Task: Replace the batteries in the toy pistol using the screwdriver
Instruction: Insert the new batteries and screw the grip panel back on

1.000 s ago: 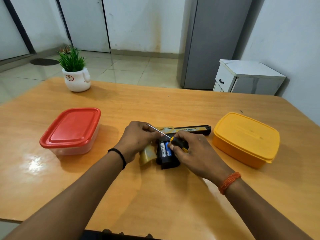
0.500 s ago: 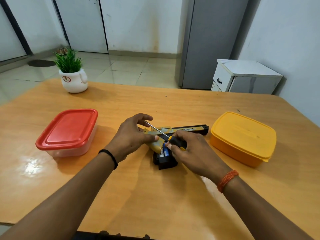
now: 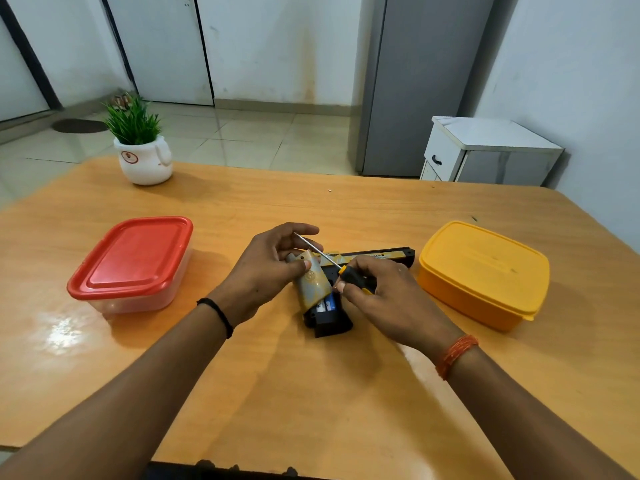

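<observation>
1. Toy pistol (image 3: 372, 256) lying flat on the counter (image 3: 311, 393), barrel pointing toward the yellow box (image 3: 485, 271), grip toward the near edge with the battery bay open.
2. Batteries (image 3: 327, 304) seated in the grip, only the lower ends showing under the cover.
3. Battery cover (image 3: 311, 282), gold and worn, now lying slantwise over the upper part of the grip; a second ago off to the pistol's left with the cells fully exposed, so swung across onto the bay since then.
4. Left hand (image 3: 266, 271) pinching the cover's upper end between thumb and fingers, just left of the pistol.
5. Right hand (image 3: 377, 296) closed around the handle of the screwdriver (image 3: 337, 266), resting on the pistol's grip, one fingertip touching the cover's right edge; metal shaft slanting up and away over the left hand, tip clear of any screw.
6. Probably means cells are in and closing is under way; cover still askew, not seated, screw not yet driven. Screw itself not discernible.
7. Red-lidded box (image 3: 131, 258) well left of the pistol, yellow box just beyond the muzzle, both shut.
8. Potted plant (image 3: 143, 147) far behind and left of the pistol, near the counter's back edge.
</observation>
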